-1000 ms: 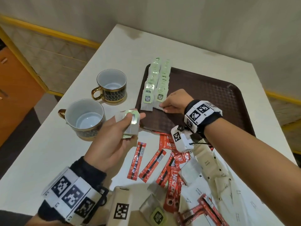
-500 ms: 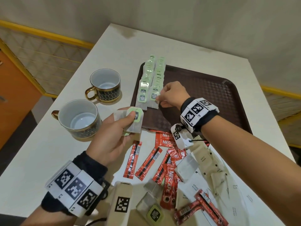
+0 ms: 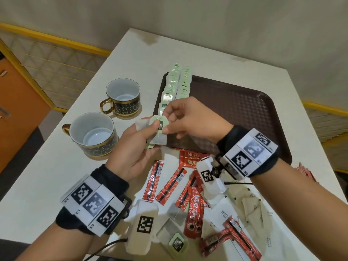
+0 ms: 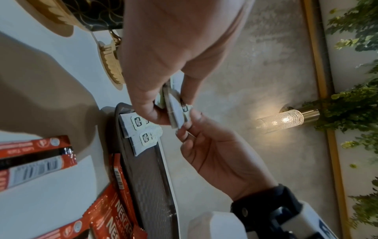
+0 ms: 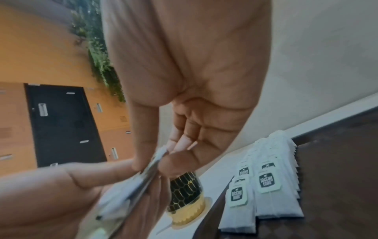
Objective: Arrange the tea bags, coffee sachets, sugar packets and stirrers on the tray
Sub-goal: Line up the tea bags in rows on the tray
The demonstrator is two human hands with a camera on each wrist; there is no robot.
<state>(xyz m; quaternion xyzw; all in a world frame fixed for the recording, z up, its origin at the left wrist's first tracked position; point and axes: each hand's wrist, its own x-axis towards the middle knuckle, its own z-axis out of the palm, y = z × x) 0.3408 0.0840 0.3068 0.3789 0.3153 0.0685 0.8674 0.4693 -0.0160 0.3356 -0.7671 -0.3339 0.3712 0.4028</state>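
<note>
My left hand (image 3: 139,146) holds a small stack of white tea bags (image 3: 160,137) with green tags, just off the tray's near left corner. My right hand (image 3: 180,117) pinches the top tea bag's edge (image 5: 152,165) between thumb and forefinger. The dark brown tray (image 3: 244,113) carries two overlapping rows of tea bags (image 3: 178,85) along its left side; they show close up in the right wrist view (image 5: 267,186). Red coffee sachets (image 3: 194,210), white sugar packets (image 3: 250,206) and more tea bags (image 3: 175,236) lie loose on the white table (image 3: 47,166) before the tray.
Two empty dark cups with gold handles stand left of the tray, one nearer (image 3: 92,132) and one farther (image 3: 122,97). Thin red stirrers or sticks (image 3: 305,172) poke in at the table's right edge. A wall lamp (image 4: 284,119) glows behind.
My right hand left the tea bag rows on the tray and came back to pinch the top bag in my left hand. The left hand rose slightly toward it.
</note>
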